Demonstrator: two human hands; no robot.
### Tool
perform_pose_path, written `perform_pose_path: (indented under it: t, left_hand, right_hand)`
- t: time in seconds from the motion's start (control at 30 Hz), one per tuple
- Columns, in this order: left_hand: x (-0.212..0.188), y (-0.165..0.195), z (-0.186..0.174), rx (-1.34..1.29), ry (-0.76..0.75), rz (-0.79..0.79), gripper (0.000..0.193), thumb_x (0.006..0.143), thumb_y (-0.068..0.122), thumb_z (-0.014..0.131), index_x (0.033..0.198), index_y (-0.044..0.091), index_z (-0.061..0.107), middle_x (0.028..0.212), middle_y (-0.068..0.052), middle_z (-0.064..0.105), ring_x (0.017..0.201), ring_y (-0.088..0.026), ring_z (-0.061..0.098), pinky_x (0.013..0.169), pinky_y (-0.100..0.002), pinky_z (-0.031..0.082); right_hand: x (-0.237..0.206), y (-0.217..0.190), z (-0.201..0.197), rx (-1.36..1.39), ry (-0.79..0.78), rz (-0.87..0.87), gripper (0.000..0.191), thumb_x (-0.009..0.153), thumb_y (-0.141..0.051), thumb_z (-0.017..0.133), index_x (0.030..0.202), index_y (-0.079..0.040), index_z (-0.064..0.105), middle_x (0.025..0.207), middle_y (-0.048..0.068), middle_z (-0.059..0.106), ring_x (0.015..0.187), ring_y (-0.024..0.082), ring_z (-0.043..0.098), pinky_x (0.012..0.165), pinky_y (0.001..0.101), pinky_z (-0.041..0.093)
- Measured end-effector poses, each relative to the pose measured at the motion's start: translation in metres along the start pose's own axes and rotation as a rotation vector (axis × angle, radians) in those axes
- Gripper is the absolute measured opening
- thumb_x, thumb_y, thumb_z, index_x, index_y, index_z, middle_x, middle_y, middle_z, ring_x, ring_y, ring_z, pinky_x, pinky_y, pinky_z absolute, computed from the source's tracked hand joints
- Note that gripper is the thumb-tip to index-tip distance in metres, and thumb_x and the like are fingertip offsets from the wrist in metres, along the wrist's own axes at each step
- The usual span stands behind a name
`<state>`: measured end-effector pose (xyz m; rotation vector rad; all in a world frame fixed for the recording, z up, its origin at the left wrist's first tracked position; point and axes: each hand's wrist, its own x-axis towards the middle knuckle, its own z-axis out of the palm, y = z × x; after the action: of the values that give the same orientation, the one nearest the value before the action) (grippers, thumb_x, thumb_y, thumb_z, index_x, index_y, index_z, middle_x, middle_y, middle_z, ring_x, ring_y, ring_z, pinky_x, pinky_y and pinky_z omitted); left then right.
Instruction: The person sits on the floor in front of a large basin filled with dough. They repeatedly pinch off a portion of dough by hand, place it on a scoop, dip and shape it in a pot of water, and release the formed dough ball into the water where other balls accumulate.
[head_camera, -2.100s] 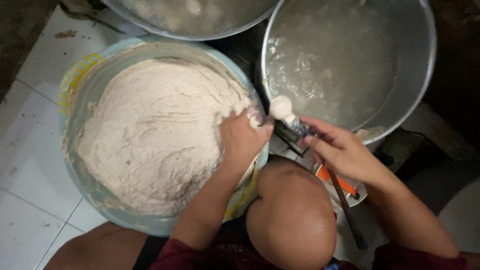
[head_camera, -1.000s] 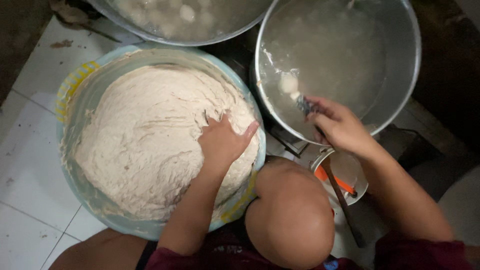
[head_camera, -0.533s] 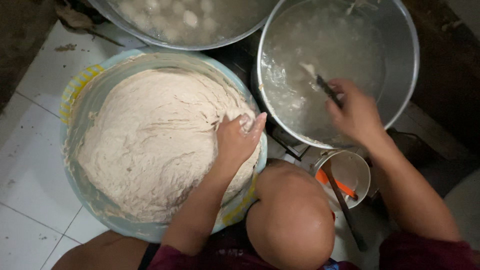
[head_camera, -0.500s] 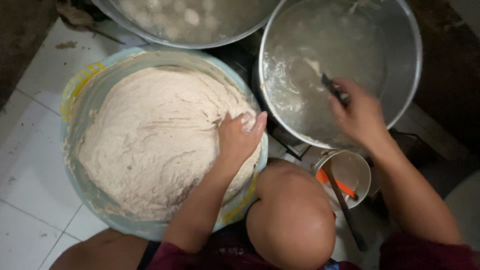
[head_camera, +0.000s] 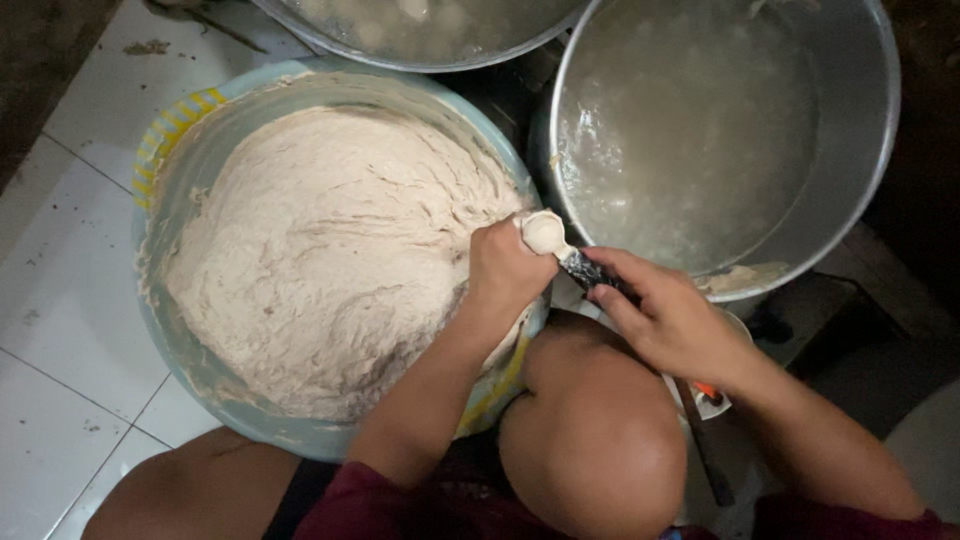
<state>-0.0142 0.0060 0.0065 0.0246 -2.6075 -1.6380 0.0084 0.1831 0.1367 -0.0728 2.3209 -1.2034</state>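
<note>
A big pale-blue basin (head_camera: 180, 170) on the floor is full of thick beige paste (head_camera: 330, 260). My left hand (head_camera: 505, 270) is closed in a fist at the basin's right rim, squeezing paste out of its top. A pale ball of paste (head_camera: 543, 232) sits there in the bowl of a dark-handled spoon (head_camera: 590, 272), which my right hand (head_camera: 665, 320) holds by the handle. Just beyond stands a large metal pot (head_camera: 870, 180) of cloudy water.
A second metal pot (head_camera: 420, 30) with pale balls floating in it stands at the top. A small container with an orange tool (head_camera: 712, 395) lies under my right wrist. My bare knee (head_camera: 590, 440) is below the hands. White floor tiles (head_camera: 60, 300) lie to the left.
My right hand has drawn the spoon back from the water pot to my left fist. My left hand, flat on the paste before, has closed and squeezed out a ball.
</note>
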Motion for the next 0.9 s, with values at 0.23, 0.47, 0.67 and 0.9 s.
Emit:
perform_pose_path:
  t: [0.23,0.47,0.67,0.9]
  left_hand:
    - [0.003,0.005,-0.009,0.374,0.060,-0.054,0.043,0.065,0.041,0.090,0.085,0.005,0.078,0.082,-0.026,0.070,0.081,-0.045,0.066,0.074,-0.054,0.051]
    - [-0.001,-0.003,-0.007,0.099,0.120,0.083,0.030,0.082,0.032,0.082,0.086,0.004,0.073,0.087,-0.020,0.072,0.085,-0.043,0.067,0.079,-0.050,0.056]
    - [-0.005,-0.005,-0.002,-0.119,0.137,-0.025,0.028,0.079,0.024,0.084,0.084,0.004,0.064,0.075,-0.018,0.069,0.071,-0.037,0.071,0.064,-0.044,0.057]
    - [-0.004,0.000,0.004,-0.126,0.029,-0.080,0.020,0.078,0.021,0.081,0.090,0.007,0.072,0.080,-0.017,0.073,0.079,-0.035,0.075,0.068,-0.042,0.059]
  right_hand:
    - [0.014,0.022,-0.022,-0.101,0.068,0.292,0.051,0.099,-0.018,0.058,0.150,-0.017,0.058,0.095,0.012,0.076,0.071,0.019,0.067,0.065,0.0348,0.054]
    - [0.029,0.023,-0.043,-0.343,0.300,0.153,0.044,0.101,-0.018,0.063,0.144,-0.015,0.061,0.105,0.015,0.074,0.077,0.022,0.071,0.072,0.0354,0.055]
    - [0.010,0.005,-0.027,-0.132,0.013,0.367,0.047,0.099,-0.023,0.063,0.146,-0.022,0.059,0.093,0.014,0.077,0.073,0.027,0.068,0.065,0.0383,0.055]
    - [0.005,-0.001,-0.002,0.014,-0.055,-0.010,0.045,0.099,-0.012,0.057,0.144,-0.009,0.057,0.103,0.006,0.075,0.083,0.008,0.067,0.073,0.0262,0.054]
